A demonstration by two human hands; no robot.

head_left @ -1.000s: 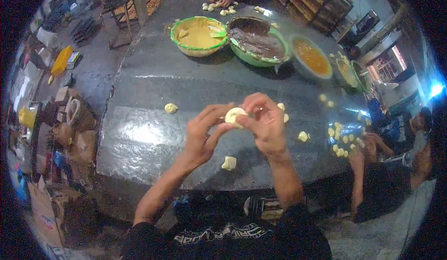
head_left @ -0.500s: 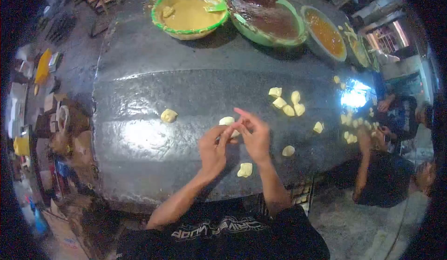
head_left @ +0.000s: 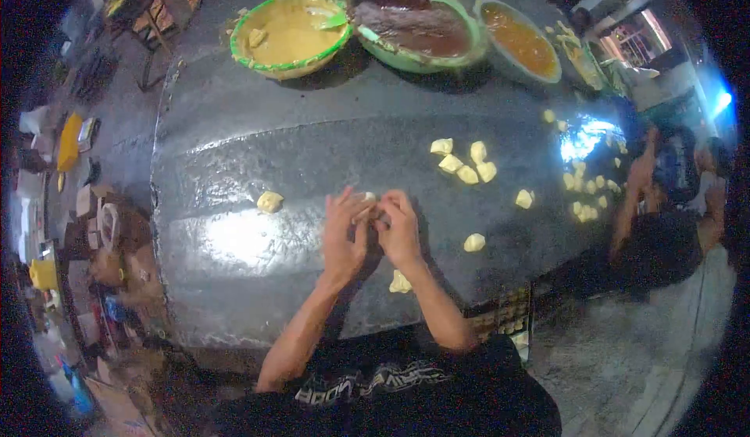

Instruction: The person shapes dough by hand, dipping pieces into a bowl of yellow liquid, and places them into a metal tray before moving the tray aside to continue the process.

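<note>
Left hand (head_left: 344,238) and right hand (head_left: 398,230) pressed together, pinching one dough piece (head_left: 366,199) above worktop (head_left: 234,124); shaping unfinished, loose dough lumps (head_left: 462,159) far right unworked.

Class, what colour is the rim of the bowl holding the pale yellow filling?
Green, on the yellow-filled bowl; seen in the head view, the only one.
</note>
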